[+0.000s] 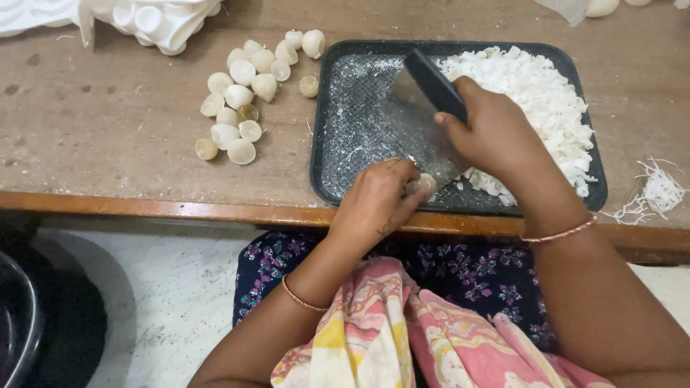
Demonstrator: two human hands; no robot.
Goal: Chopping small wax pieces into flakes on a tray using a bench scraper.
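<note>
pinching a small pale shell piece (420, 185) in the left hand (374, 205) at the black tray's (327, 144) near edge; gripping a dark-handled flat blade (424, 118) in the right hand (496, 133). seeming light, brittle, rounded, probably slippery; pinching the sides low, fingertips away from the blade.

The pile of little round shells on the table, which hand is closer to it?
Left. The left hand is at the tray's near edge, right of the shell pile, pinching a small pale piece. The right hand is farther right, over the tray, holding a dark-handled blade.
</note>
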